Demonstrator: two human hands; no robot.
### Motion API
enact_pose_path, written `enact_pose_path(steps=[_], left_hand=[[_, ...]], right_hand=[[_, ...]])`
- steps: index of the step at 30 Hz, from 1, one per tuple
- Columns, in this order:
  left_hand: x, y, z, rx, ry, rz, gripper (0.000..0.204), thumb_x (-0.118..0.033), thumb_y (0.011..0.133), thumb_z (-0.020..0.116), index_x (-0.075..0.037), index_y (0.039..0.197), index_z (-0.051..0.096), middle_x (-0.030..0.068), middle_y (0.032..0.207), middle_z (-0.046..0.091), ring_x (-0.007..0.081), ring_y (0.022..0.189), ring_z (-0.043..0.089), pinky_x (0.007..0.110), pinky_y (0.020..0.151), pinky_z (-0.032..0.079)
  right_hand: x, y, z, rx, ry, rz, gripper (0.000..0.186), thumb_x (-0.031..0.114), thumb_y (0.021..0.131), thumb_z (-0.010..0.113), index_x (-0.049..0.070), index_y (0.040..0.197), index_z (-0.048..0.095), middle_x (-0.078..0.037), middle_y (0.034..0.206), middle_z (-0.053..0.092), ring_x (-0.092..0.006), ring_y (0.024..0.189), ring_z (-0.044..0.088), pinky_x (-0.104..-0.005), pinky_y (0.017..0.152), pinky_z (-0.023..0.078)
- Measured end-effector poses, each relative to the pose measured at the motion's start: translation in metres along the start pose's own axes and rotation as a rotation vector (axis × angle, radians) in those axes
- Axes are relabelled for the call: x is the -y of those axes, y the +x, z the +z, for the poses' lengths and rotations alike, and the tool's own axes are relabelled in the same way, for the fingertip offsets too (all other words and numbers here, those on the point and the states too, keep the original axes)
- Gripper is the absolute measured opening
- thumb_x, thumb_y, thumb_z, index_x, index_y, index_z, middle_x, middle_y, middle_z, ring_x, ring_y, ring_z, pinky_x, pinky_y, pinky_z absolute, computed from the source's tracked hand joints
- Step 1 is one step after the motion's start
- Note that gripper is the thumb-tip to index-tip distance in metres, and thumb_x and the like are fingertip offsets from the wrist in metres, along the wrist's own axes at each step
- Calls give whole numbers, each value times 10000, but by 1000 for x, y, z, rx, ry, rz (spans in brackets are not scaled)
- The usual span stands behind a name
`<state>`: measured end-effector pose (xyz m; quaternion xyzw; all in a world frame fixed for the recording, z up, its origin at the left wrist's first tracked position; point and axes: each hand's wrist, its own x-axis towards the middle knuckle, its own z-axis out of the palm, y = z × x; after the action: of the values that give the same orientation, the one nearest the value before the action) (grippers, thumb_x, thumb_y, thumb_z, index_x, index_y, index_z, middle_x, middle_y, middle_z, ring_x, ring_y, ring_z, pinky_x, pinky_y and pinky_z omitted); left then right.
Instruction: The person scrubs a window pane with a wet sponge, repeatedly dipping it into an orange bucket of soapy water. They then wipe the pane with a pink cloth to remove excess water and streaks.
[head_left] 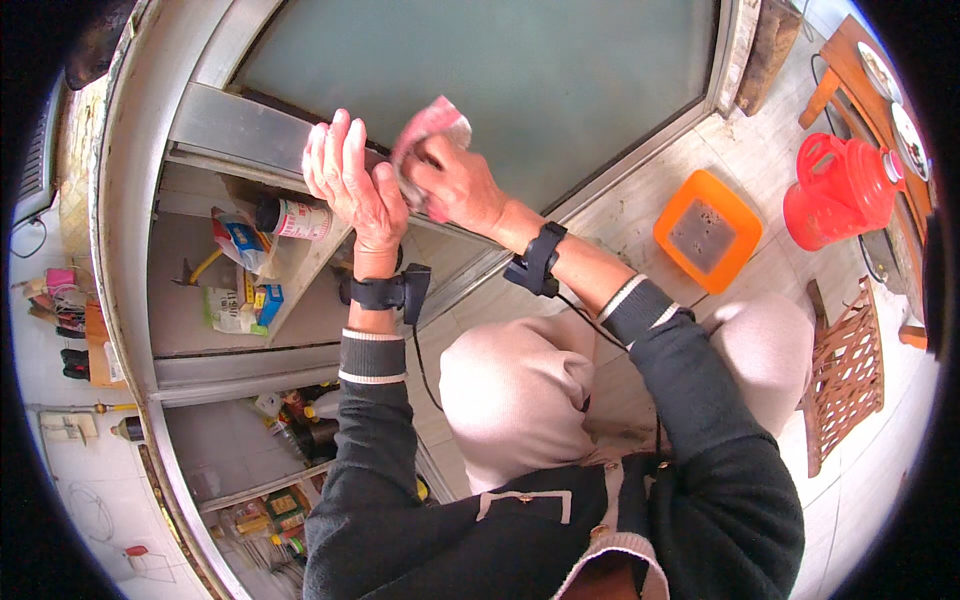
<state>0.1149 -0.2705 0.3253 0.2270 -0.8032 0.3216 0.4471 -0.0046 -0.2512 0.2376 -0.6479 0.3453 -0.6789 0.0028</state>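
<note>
Crumpled pink cloth, pressed against cabinet door frame

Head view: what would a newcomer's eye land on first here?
First, the two hands at upper centre: the right hand presses a pink cloth against the frosted glass door, with the left hand flat on its metal frame beside it. Next, the bright red jug and orange tub on the floor at right.

Pink cloth — soft, frosted matt glass door, dull metal frame
</note>
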Motion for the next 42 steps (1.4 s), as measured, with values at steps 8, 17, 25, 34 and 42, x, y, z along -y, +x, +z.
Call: enact_pose_path(steps=[8, 17, 25, 34, 42], left_hand=[[-5, 3, 2, 1, 59, -21, 423, -245, 966, 461, -48, 1336, 518, 108, 1389, 510, 303, 1300, 421, 472, 1105, 259], [-8, 6, 11, -56, 189, 15, 385, -268, 995, 447, -57, 1302, 548, 96, 1345, 539, 305, 1256, 463, 478, 1073, 298], [-12, 3, 18, -106, 196, -50, 424, -88, 855, 489, -50, 1267, 580, 84, 1307, 572, 307, 1250, 462, 450, 1067, 280], [-4, 1, 19, -107, 270, 6, 422, -344, 986, 473, -40, 1261, 574, 124, 1282, 598, 382, 1223, 493, 494, 1045, 329], [-5, 1, 22, -139, 305, 56, 397, -245, 980, 495, 1, 1289, 546, 121, 1300, 592, 341, 1247, 486, 441, 1055, 329]], right_hand=[[-35, -108, -14, 381, -238, 220, 111, 75, 826, 577, 62, 933, 553, -116, 1021, 594, -329, 862, 636, -409, 665, 546], [-27, -103, 10, 135, -139, 214, 217, 71, 815, 574, 38, 1015, 498, -145, 939, 560, -329, 791, 625, -398, 676, 532], [-68, -188, 1, 426, -196, 315, 308, 30, 797, 570, 32, 1089, 470, -176, 1087, 531, -376, 982, 591, -434, 716, 546], [-121, -233, -24, 207, -320, 644, 384, -11, 708, 650, 50, 1068, 530, -204, 1100, 559, -420, 966, 601, -456, 735, 530], [-169, -184, -91, -460, -173, 972, 307, -45, 784, 607, 82, 1038, 494, -114, 931, 645, -284, 831, 669, -384, 716, 531]])
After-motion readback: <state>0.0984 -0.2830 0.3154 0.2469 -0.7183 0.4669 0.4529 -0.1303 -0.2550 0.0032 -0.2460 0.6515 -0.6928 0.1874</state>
